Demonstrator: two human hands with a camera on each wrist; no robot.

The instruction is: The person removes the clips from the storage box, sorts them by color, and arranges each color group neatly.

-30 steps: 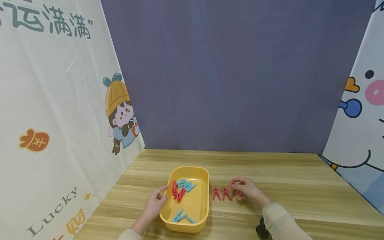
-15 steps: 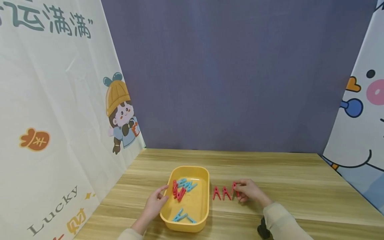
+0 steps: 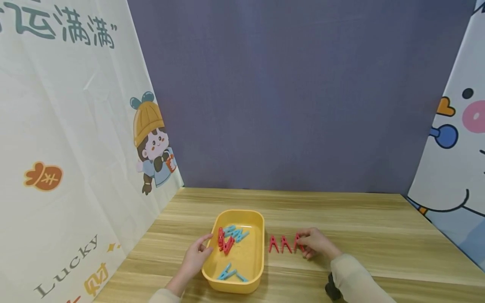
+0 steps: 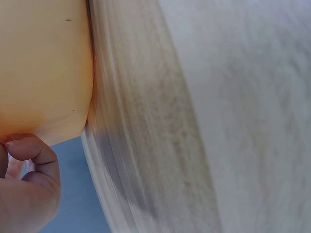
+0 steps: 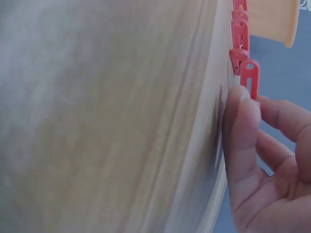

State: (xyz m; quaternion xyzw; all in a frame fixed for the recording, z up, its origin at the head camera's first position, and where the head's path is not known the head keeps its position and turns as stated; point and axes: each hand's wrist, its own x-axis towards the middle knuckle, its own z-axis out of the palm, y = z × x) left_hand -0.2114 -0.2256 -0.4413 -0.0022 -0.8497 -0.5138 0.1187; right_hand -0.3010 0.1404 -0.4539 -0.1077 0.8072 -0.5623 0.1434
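My right hand (image 3: 316, 243) pinches a red clothespin (image 3: 298, 240) by thumb and fingers at the right end of a short row. Beside it, two more red clothespins stand on the table with legs spread, the middle one (image 3: 286, 244) and the left one (image 3: 273, 244). In the right wrist view the pinched clothespin (image 5: 250, 77) shows its slotted end above the thumb. My left hand (image 3: 195, 255) holds the left rim of a yellow plastic tub (image 3: 260, 252). Inside lie red clothespins (image 3: 228, 245) and blue clothespins (image 3: 226, 272). In the left wrist view, the tub's wall hides some fingertips.
A wooden table (image 3: 360, 235) extends around the tub and the row. Near the right sleeve lies a small black object (image 3: 332, 289), partly hidden. A dark cloth (image 3: 288, 97) hangs behind the table, with printed white sheets on both sides.
My right hand has moved slightly right and down with its red clothespin, which now sits lower, level with the other two. The left hand and the tub have stayed put.
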